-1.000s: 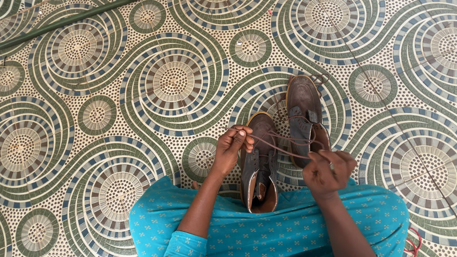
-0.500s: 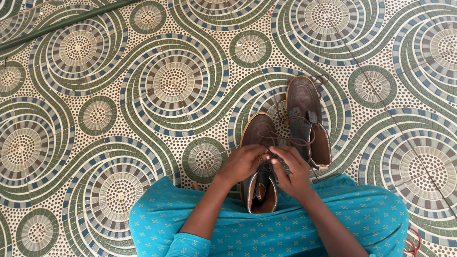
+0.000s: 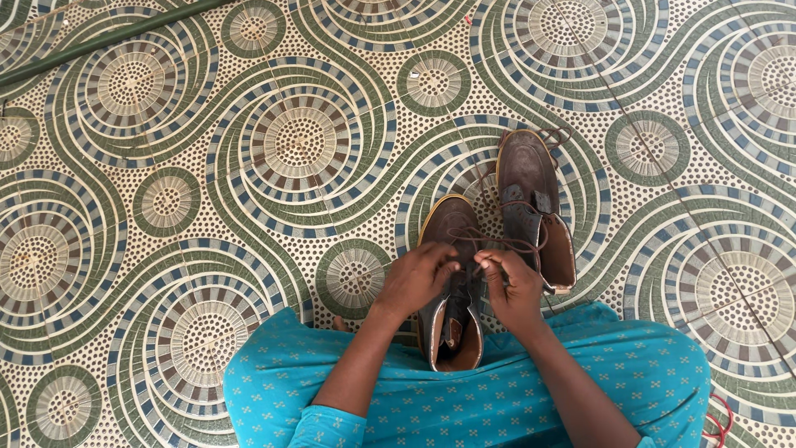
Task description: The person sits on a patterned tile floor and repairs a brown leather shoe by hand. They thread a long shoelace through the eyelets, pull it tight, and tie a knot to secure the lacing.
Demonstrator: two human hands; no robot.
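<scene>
Your left hand [image 3: 419, 278] and right hand [image 3: 512, 286] each pinch the lace [image 3: 497, 242] over the near boot [image 3: 450, 286]; the other boot [image 3: 535, 207] lies at one o'clock.

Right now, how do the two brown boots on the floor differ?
The near brown leather boot stands upright at the person's lap, both hands working its dark lace: left hand, right hand. The far brown leather boot is untouched, tipped onto its side, laces trailing loose. Both share colour, ankle height and the patterned mosaic floor.
</scene>
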